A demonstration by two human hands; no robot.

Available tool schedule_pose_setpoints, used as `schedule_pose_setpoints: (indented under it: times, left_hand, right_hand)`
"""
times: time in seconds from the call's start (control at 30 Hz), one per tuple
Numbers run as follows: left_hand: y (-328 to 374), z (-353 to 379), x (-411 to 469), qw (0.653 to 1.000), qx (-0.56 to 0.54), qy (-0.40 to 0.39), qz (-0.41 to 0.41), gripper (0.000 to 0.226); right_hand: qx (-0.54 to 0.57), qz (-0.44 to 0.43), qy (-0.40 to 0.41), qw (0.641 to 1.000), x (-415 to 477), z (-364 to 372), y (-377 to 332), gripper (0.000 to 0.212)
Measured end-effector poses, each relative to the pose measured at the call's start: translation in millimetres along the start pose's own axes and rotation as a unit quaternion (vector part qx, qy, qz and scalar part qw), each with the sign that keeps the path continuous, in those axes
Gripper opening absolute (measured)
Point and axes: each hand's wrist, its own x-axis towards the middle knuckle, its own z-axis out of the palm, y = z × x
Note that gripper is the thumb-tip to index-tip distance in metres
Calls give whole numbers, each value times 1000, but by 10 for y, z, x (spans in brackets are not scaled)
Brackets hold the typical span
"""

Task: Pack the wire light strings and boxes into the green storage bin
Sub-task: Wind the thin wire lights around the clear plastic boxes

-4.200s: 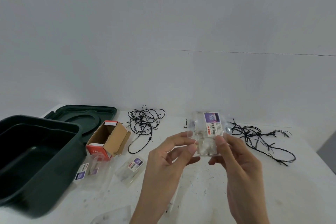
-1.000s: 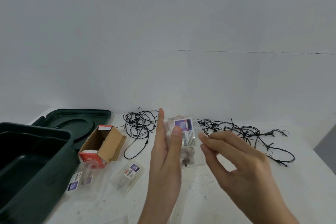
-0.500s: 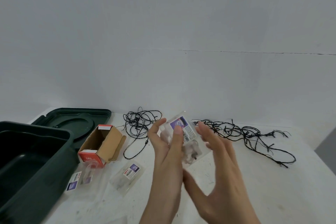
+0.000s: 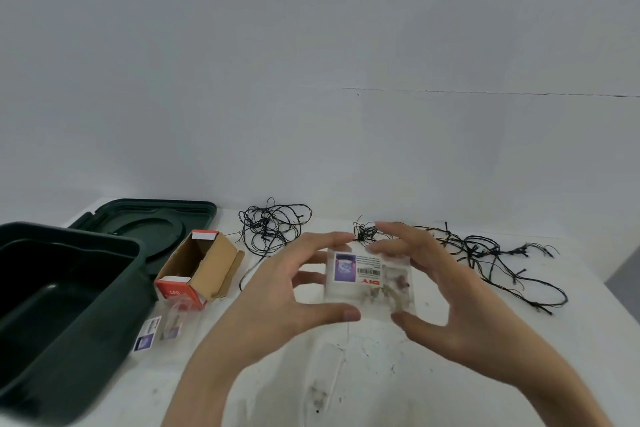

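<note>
Now left hand [image 4: 277, 291] and right hand [image 4: 460, 295] pinch packet [image 4: 370, 279]; wire string [image 4: 472, 248] behind, perhaps touching.

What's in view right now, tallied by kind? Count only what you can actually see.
Bin: 1
Lid: 1
Box: 1
Packets: 2, one held, one by the box
Wire strings: 2, left, right
Total: 7
</note>
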Motion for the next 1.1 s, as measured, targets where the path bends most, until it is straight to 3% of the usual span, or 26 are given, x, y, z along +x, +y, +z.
schedule_pose_setpoints:
  times: [0.13,0.37,0.5,0.63,0.93,1.1]
  left_hand:
    - [-86,0,-40,999,3,26,-18,68]
    - [-346,-87,-172,994,12,64,-85,84]
    - [-500,-211,-299,976,-14,177,-127,56]
    - [-602,-289,-452,958,-25,236,-161,34]
    - [-662,-350,-703,940,-16,266,-214,30]
    - [-706,-354,-773,936,-11,272,-224,27]
  right_hand:
    - [-54,23,-15,998,68,108,55,83]
    - [-45,13,-2,999,291,326,245,44]
    - [-81,75,19,994,509,613,651,35]
    - [-118,92,0,989,684,1100,1029,31]
    - [-239,11,-25,971,929,1898,1365,26]
    - [-235,30,-37,971,957,1917,1394,31]
